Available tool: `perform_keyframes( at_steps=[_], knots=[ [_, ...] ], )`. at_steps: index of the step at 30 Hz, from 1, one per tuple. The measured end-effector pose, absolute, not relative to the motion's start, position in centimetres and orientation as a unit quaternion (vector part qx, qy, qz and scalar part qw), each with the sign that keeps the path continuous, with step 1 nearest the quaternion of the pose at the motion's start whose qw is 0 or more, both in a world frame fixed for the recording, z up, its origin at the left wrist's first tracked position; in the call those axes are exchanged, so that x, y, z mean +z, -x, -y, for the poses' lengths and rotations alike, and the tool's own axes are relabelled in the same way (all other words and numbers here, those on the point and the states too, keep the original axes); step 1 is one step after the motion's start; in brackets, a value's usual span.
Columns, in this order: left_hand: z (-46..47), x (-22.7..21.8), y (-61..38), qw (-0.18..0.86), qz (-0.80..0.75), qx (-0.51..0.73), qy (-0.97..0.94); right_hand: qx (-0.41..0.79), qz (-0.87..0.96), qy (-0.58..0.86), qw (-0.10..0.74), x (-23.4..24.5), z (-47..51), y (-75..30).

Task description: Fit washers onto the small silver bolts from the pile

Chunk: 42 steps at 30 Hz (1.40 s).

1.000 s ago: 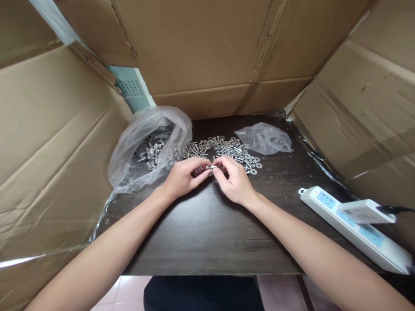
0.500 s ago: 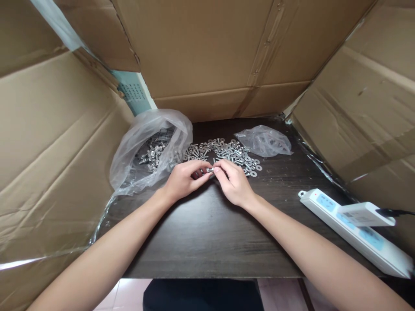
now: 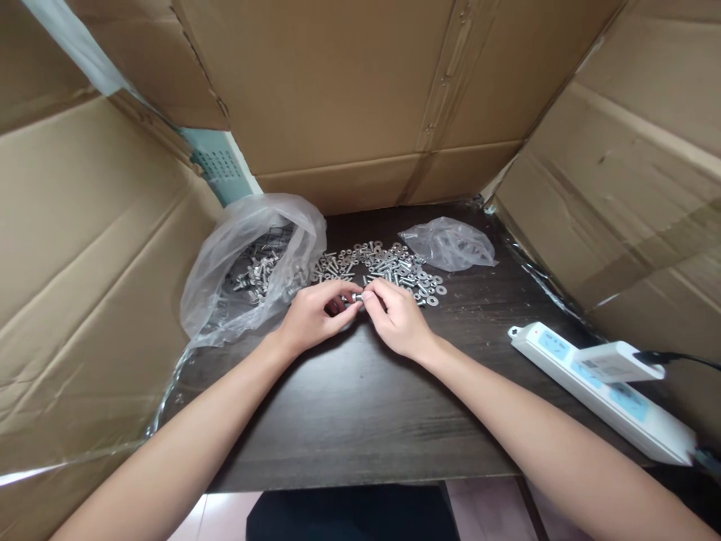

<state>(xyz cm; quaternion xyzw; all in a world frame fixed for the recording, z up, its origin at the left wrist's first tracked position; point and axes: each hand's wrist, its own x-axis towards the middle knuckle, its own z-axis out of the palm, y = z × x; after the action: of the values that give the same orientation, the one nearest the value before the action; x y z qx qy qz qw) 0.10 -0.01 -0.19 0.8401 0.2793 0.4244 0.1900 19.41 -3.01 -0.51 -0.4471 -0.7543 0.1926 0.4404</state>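
Observation:
A small silver bolt [image 3: 357, 297] is pinched between my two hands, just in front of a pile of hardware. The fingertips of my left hand [image 3: 316, 312] are closed on one end of it. At the other end, the thumb and forefinger of my right hand [image 3: 397, 314] grip it and cover part of it. Whether a nut or washer sits on the bolt is too small to tell. Right behind the hands lies a loose pile of bolts, nuts and washers [image 3: 394, 264].
An open clear plastic bag [image 3: 197, 289] with metal parts inside stands at the left. A second, crumpled bag [image 3: 451, 244] lies behind right. A white power strip [image 3: 597, 398] with a plugged-in adapter [image 3: 613, 362] is on the right. Cardboard walls [image 3: 338, 90] enclose the dark table [image 3: 360, 421].
The whole view has shifted slightly, so everything sits a little further left. Both hands stay together on the bolt, and the right thumb now covers more of it.

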Motion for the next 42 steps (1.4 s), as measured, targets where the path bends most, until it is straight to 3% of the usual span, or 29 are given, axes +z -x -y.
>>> perform_keyframes(
  at_steps=[42],
  knots=[
    [-0.01,-0.41,-0.01,0.232,-0.283,0.434,-0.823,0.239,0.76,0.412,0.442,-0.46,3.08,-19.42]
  ],
)
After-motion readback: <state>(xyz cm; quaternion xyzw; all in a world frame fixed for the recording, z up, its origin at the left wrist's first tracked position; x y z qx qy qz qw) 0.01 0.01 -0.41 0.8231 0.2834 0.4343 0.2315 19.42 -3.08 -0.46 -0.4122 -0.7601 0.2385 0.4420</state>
